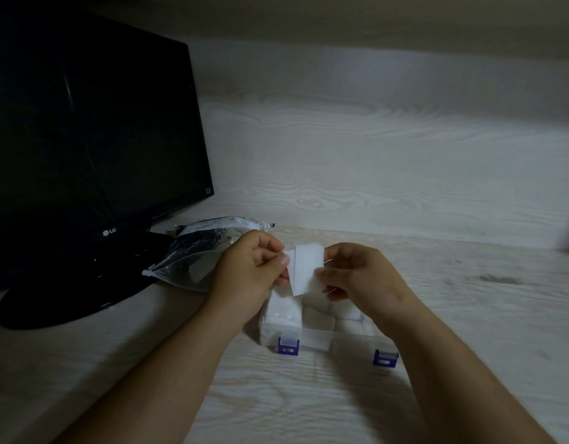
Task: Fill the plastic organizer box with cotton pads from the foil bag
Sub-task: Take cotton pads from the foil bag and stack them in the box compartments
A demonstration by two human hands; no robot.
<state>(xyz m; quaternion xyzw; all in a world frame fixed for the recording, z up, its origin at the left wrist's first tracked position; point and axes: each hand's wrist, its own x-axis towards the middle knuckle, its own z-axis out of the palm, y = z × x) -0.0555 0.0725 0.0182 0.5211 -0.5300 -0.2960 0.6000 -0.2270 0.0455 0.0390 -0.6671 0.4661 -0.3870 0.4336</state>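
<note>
Cotton pads (306, 267), a couple of white sheets, are held up just above the organizer box (315, 338). The left hand (248, 272) pinches their left edge and the right hand (357, 275) pinches the right edge. Whether the sheets are being peeled apart or squared up, can't tell. Step looks like prep before loading. Box is open on the desk (469, 302), blue latches (288, 346) facing the person, and its compartments already show white, so probably well along. Next move: lower the pads into a compartment with room, kept flat so they don't fold. Foil bag (193, 256) lies open-mouthed just left of the box, behind the left hand. Dark monitor (84, 123) stands far left. Pale wood-grain desk and wall (373, 139), dim light.
</note>
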